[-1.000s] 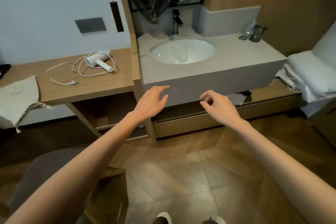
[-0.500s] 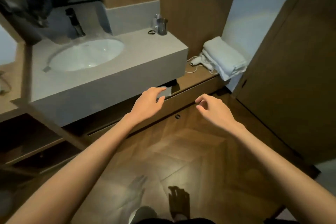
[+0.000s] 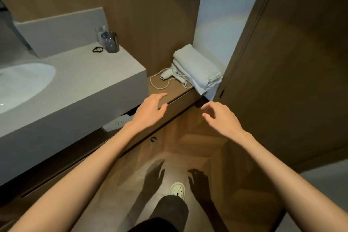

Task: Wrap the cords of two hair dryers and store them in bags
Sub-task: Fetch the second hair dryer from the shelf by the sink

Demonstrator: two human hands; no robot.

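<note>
A white hair dryer point(image 3: 167, 74) lies on a low wooden shelf point(image 3: 177, 91) right of the sink counter, partly tucked against folded white towels point(image 3: 197, 68). Its white cord point(image 3: 159, 83) loops loosely over the shelf. My left hand point(image 3: 150, 109) reaches forward with relaxed fingers over the shelf's front edge, a little short of the cord, holding nothing. My right hand point(image 3: 220, 117) hovers to the right in front of the shelf, fingers loosely curled and empty. No bag is in view.
The grey sink counter point(image 3: 90, 81) with its white basin point(image 3: 20, 84) fills the left. Glass cups point(image 3: 109, 40) and a black hair tie point(image 3: 98, 49) stand at its back. A wooden door point(image 3: 291, 62) stands close on the right. A drawer point(image 3: 154, 138) sits below.
The view has swung right from the desk and sink towards the shelf with the towels. Both hands have moved forward, nearer the hair dryer on the shelf. The first hair dryer has left the view.
</note>
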